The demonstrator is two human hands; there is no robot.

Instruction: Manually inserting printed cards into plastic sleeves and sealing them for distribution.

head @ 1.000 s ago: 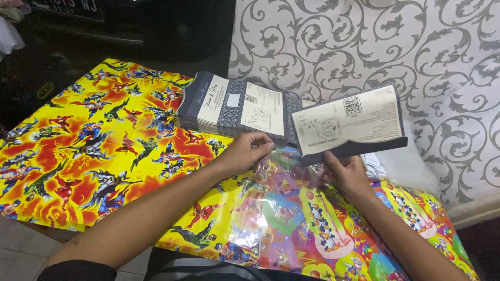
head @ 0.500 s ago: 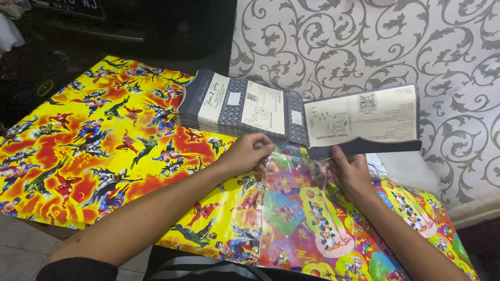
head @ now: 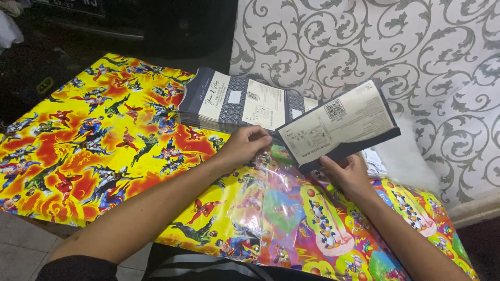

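Observation:
My right hand (head: 348, 175) grips a cream and dark navy printed card (head: 338, 127) by its lower edge and holds it tilted above the table. My left hand (head: 246, 147) pinches a clear plastic sleeve (head: 263, 179) that lies on the bright sheet, just left of the card. Behind both hands lies a spread stack of matching dark cards (head: 234, 101), fanned along the table's far side.
A yellow and red cartoon-print sheet (head: 94, 140) covers the table, with a multicoloured sheet (head: 333, 229) on the right. A grey swirl-patterned wall (head: 406, 47) stands behind. Small white papers (head: 375, 161) lie past my right hand. Tiled floor (head: 21, 250) shows at lower left.
My right hand has tilted and shifted the card, swinging its left end down toward my left hand. The left hand has stayed on the plastic sleeve.

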